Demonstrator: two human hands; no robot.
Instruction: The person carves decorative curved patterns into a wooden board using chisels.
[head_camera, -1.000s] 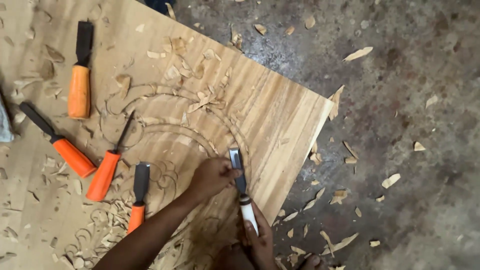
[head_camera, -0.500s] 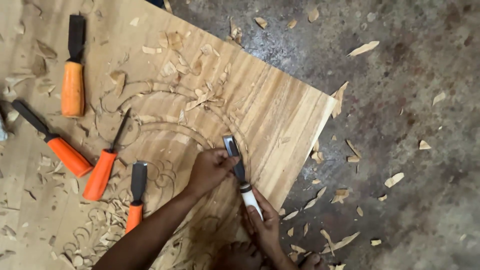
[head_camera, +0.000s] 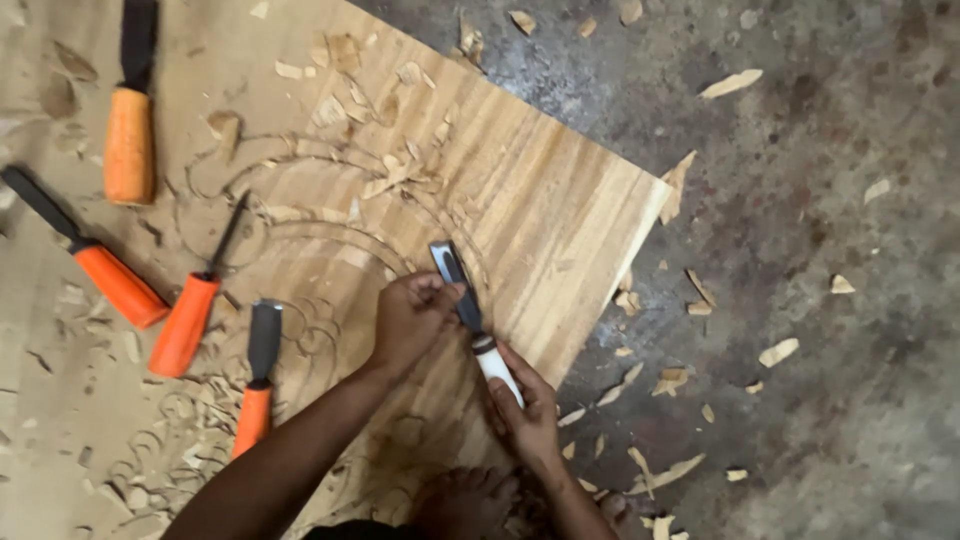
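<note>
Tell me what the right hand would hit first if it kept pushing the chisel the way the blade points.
Probably nothing solid: the right hand drives the white-handled chisel up-left over the wooden board. Ahead lie bare grooved wood, then loose wood chips, as far as the head view shows.

Plenty of room up and right of the white-handled chisel (head_camera: 470, 320): that stretch of the pale striped wooden board (head_camera: 560, 210) was bare right to its edge. Leftward it got crowded, with four orange-handled chisels (head_camera: 185, 320) lying near each other across the carved area, plus loose curled wood shavings (head_camera: 390, 170) piled above. Grey concrete floor (head_camera: 830, 200) only had scattered chips.
</note>
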